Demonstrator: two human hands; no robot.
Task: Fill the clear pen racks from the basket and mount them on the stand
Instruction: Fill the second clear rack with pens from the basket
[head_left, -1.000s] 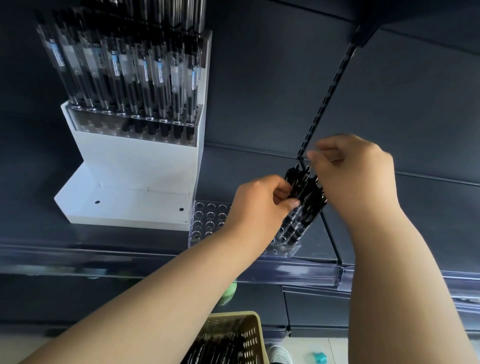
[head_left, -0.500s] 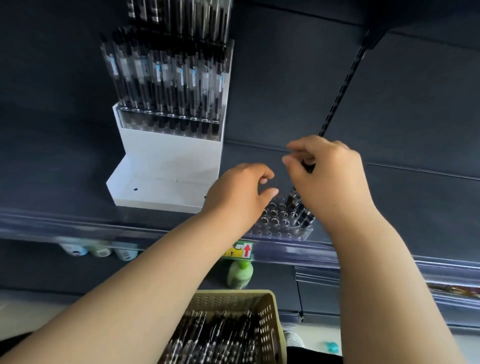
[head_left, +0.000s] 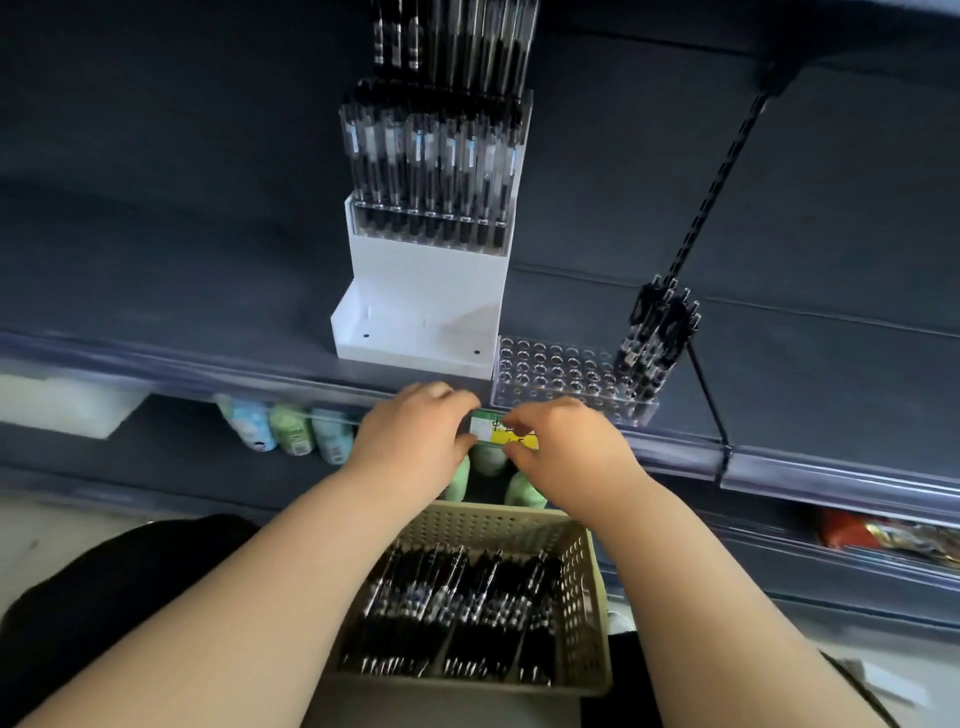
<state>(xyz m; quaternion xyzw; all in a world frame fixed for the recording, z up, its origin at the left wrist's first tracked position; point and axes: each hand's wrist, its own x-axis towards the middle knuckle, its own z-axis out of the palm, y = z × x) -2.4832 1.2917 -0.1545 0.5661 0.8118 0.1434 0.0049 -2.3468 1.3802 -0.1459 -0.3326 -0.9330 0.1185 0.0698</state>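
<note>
A clear pen rack (head_left: 550, 369) lies on the dark shelf, most of its holes bare. Several black pens (head_left: 655, 332) stand in its right end. To its left is the white stand (head_left: 426, 291), which carries a filled rack of pens (head_left: 431, 166), with another above it. The beige basket (head_left: 589, 597) below holds many black pens (head_left: 457, 603). My left hand (head_left: 415, 431) and my right hand (head_left: 566, 449) hover side by side in front of the shelf edge, above the basket. Their fingers are loosely curled and hold nothing.
A yellow and green price label (head_left: 493, 434) sits on the shelf rail between my hands. Pastel bottles (head_left: 291, 428) stand on the lower shelf at left. A black slotted upright (head_left: 722, 171) runs up the back panel right of the rack.
Both hands have let go of the pens in the rack and dropped down towards the basket. The view has tilted down, so more of the basket shows.
</note>
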